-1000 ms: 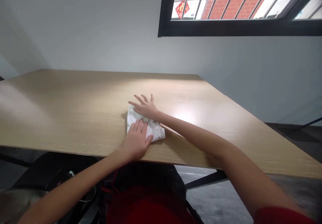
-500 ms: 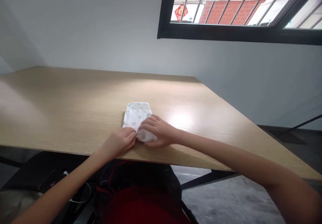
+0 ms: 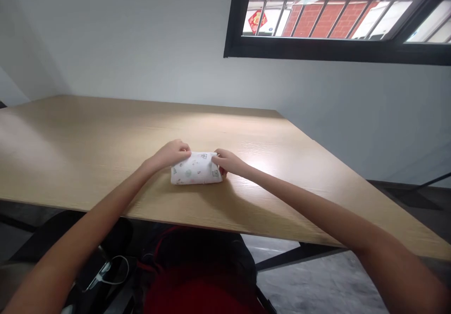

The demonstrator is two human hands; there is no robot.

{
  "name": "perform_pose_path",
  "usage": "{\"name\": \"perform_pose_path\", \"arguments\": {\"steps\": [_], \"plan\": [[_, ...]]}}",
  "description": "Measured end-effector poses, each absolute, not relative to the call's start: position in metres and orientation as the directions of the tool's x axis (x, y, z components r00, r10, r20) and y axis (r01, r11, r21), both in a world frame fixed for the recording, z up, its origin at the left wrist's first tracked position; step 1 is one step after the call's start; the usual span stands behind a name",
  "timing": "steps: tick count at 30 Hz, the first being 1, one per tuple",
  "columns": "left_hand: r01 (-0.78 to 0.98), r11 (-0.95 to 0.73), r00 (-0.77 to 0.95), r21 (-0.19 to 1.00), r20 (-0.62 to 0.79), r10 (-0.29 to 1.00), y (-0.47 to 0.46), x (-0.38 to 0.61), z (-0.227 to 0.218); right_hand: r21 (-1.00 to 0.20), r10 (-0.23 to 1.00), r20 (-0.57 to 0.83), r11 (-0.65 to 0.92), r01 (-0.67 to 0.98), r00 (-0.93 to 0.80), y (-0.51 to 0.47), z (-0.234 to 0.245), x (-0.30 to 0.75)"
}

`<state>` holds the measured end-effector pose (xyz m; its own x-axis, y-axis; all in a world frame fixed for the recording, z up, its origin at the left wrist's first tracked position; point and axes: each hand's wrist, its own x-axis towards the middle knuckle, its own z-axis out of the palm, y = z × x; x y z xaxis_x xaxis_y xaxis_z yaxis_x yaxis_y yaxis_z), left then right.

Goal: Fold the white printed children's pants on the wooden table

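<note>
Now both hands pinch soft folded printed cloth.

Item: small white printed cloth bundle, formerly flatter and longer, now folded over into a short thick packet. Hands: left hand, right hand, shifted from its near edge to pinch opposite ends, packet between both grips

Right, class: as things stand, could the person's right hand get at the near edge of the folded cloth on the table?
Probably yes. The right hand holds the folded cloth at its right end, and only bare table lies along the near edge, so nothing seems to block it.
</note>
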<state>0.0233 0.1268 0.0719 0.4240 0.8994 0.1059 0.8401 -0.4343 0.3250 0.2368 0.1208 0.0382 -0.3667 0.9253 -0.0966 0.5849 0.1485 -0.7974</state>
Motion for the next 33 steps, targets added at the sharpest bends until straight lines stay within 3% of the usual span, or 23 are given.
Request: {"name": "perform_pose_path", "arguments": {"steps": [2,3,6,8,11,14,18,23,26,33], "plan": [[0.853,-0.428,0.417,0.298,0.104,0.903,0.141,0.025,0.051,-0.700,0.918,-0.179,0.133,0.701,-0.353,0.133,0.032,0.233],[0.862,-0.421,0.404,0.283,0.118,0.907,0.143,0.026,0.042,-0.633,0.928,-0.152,0.172,0.754,-0.339,0.134,0.030,0.231],[0.897,-0.375,0.327,0.232,0.222,0.919,0.136,0.032,0.024,-0.439,0.947,0.119,0.320,0.840,-0.299,0.125,0.026,0.217],[0.909,-0.364,0.297,0.205,0.295,0.908,0.129,0.039,0.023,-0.329,0.896,0.303,0.418,0.847,-0.325,0.117,0.024,0.204],[0.896,-0.403,0.334,0.185,0.315,0.888,0.129,0.047,0.022,-0.242,0.847,0.369,0.485,0.840,-0.383,0.117,0.018,0.186],[0.885,-0.416,0.359,0.209,0.263,0.896,0.140,0.040,0.016,-0.341,0.882,0.273,0.462,0.819,-0.384,0.130,0.007,0.186],[0.857,-0.436,0.377,0.277,0.241,0.894,0.148,0.014,0.011,-0.640,0.894,0.264,0.444,0.628,-0.362,0.140,-0.004,0.212],[0.859,-0.402,0.327,0.315,0.266,0.907,0.112,0.000,0.014,-0.908,0.966,0.237,0.257,0.330,-0.102,0.132,-0.012,0.241],[0.867,-0.391,0.312,0.310,0.274,0.910,0.068,0.006,0.011,-0.947,0.977,0.207,0.213,0.242,-0.049,0.128,-0.013,0.246],[0.830,-0.472,0.412,0.298,0.244,0.878,0.003,0.019,0.005,-0.924,0.968,0.223,0.246,0.293,-0.112,0.126,-0.008,0.243]]}}
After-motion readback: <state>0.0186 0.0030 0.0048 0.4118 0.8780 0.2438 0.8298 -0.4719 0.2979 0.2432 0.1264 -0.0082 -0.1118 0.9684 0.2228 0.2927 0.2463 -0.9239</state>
